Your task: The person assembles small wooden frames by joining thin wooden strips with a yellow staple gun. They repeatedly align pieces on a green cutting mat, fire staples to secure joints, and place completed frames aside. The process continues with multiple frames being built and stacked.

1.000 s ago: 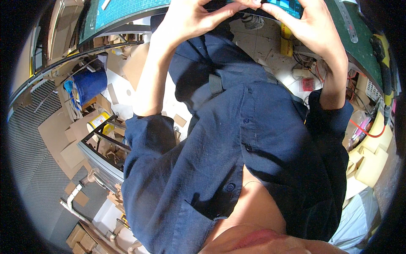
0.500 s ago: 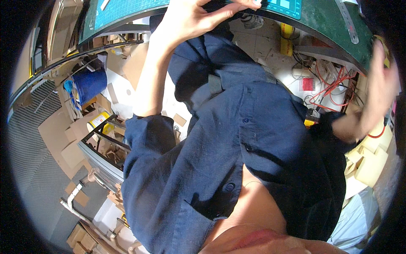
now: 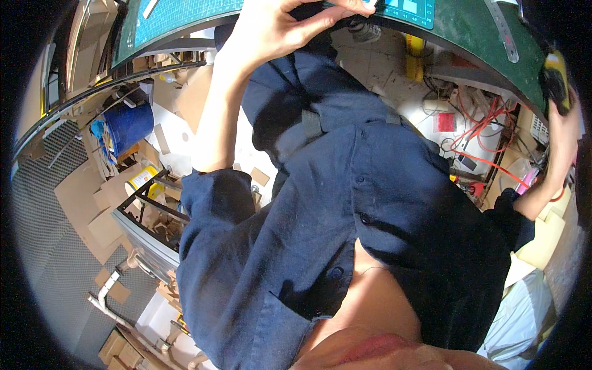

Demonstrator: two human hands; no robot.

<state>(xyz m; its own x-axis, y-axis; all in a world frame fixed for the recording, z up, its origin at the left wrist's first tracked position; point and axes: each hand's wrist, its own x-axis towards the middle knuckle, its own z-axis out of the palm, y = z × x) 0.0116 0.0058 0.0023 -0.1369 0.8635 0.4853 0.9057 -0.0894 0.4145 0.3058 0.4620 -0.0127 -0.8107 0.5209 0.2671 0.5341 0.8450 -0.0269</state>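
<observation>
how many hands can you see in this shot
2: the left hand at the top, by the near edge of the teal cutting mat, partly cut off by the frame; the right hand at the far right, by the yellow-and-black tool.

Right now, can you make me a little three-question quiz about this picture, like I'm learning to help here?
1. Which hand is nearer the long yellow-and-black tool?
2. True or false: the flat teal gridded mat lies on the dark green tabletop.
3. Pick one: the round blue bucket is on the person's A) left side, B) right side.

Key: 1. The right hand. 2. True. 3. A.
</observation>
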